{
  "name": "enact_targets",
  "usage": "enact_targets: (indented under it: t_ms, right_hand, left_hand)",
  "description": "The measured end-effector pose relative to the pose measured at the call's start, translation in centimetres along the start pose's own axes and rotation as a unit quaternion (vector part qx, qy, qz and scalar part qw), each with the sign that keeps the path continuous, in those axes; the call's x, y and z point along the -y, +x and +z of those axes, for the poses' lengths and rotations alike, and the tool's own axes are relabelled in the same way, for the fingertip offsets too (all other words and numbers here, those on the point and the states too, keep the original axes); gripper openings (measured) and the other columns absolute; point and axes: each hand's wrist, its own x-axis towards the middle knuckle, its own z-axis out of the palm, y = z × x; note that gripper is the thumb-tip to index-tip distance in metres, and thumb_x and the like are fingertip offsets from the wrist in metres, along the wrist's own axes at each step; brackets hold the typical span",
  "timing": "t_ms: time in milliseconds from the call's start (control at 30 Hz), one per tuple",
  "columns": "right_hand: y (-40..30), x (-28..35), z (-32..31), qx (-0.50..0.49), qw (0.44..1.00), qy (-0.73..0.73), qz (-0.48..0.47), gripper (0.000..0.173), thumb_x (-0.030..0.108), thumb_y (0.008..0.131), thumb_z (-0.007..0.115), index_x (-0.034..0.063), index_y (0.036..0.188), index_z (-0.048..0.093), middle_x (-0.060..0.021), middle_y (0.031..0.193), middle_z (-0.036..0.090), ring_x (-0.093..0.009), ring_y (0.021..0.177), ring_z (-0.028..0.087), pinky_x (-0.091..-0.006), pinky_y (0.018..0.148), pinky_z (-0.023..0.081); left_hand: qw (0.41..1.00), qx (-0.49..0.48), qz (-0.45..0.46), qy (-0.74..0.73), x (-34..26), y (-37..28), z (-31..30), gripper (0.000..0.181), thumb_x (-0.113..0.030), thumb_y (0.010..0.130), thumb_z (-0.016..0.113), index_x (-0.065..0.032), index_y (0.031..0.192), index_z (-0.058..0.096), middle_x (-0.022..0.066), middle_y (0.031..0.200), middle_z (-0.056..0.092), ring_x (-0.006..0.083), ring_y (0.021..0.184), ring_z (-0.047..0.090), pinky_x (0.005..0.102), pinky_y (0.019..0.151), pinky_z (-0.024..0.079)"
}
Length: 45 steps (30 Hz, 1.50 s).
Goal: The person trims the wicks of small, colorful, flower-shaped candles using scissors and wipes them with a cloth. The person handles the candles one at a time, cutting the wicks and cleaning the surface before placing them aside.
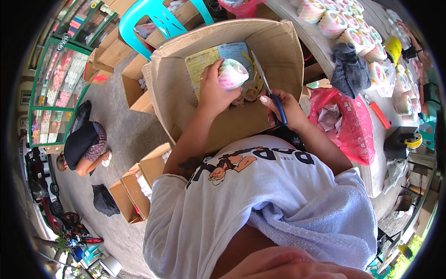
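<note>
Over a large open cardboard box (223, 129), my left hand (217, 85) grips a white roll with pink, yellow and green patches (232, 74). My right hand (284, 108) holds scissors with dark blue handles (277, 106), thumb on the handle, the blades pointing up and away beside the roll. The blades look nearly closed. Inside the box, beneath my hands, lie a yellow printed sheet (198, 64), a blue printed sheet (231, 50) and several small brown rolled pieces (250, 93), partly covered by my left hand.
On the table at right stand many similar colourful rolls (332, 24), a dark grey cloth (350, 69), a red-handled cutter (379, 114) and a tape dispenser (397, 141). A pink plastic bag (355, 129) hangs beside it. A turquoise chair (156, 17), cardboard boxes (134, 83) and a crouching person (83, 146) are around.
</note>
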Motion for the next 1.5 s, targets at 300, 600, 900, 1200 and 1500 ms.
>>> enact_targets:
  t_ms: [300,600,900,1200,1500]
  right_hand:
    - [-1.3,0.5,-0.9,-0.211,0.846,-0.406,-0.272,0.053,0.029,0.071,0.075,0.0070,0.114,0.053,-0.0153,0.089,0.056,-0.032,0.082,0.057,-0.0394,0.073,0.047]
    - [0.3,-0.6,-1.0,-0.236,0.730,-0.542,-0.343,0.050,0.015,0.066,0.072,0.0120,0.113,0.055,-0.0091,0.090,0.055,-0.028,0.089,0.054,-0.0385,0.081,0.042]
    - [1.2,-0.2,-1.6,-0.237,0.714,-0.521,-0.404,0.047,0.023,0.065,0.078,0.0127,0.107,0.061,-0.0063,0.081,0.057,-0.028,0.079,0.056,-0.0394,0.071,0.045]
    - [1.6,0.3,0.3,-0.228,0.727,-0.508,-0.401,0.048,0.017,0.064,0.075,0.0141,0.108,0.058,-0.0064,0.083,0.056,-0.025,0.082,0.056,-0.0377,0.075,0.044]
    - [2.3,-0.8,-0.4,-0.160,0.813,-0.468,-0.307,0.041,0.024,0.073,0.075,0.0065,0.105,0.057,-0.0071,0.067,0.055,-0.025,0.058,0.056,-0.0340,0.055,0.047]
  left_hand:
    - [0.664,0.061,-0.339,-0.663,1.3,1.1,-1.0,0.057,-0.053,0.088,0.046,-0.0066,0.122,0.049,0.0110,0.111,0.060,0.0295,0.101,0.060,0.0413,0.083,0.053]
    - [0.646,0.014,-0.329,-0.689,-0.6,0.8,-0.5,0.064,-0.063,0.087,0.042,-0.0079,0.117,0.053,0.0095,0.108,0.062,0.0256,0.099,0.061,0.0375,0.082,0.054]
    - [0.639,0.019,-0.332,-0.694,-1.5,0.7,0.2,0.066,-0.061,0.087,0.042,-0.0052,0.123,0.048,0.0147,0.112,0.059,0.0348,0.104,0.058,0.0371,0.084,0.055]
    - [0.607,0.020,-0.350,-0.713,-2.5,0.2,1.0,0.062,-0.059,0.088,0.043,-0.0059,0.119,0.051,0.0130,0.111,0.060,0.0332,0.101,0.060,0.0391,0.089,0.051]
    - [0.636,0.006,-0.355,-0.685,-1.8,1.2,1.7,0.060,-0.058,0.088,0.043,-0.0076,0.121,0.050,0.0114,0.112,0.059,0.0336,0.104,0.058,0.0382,0.087,0.051]
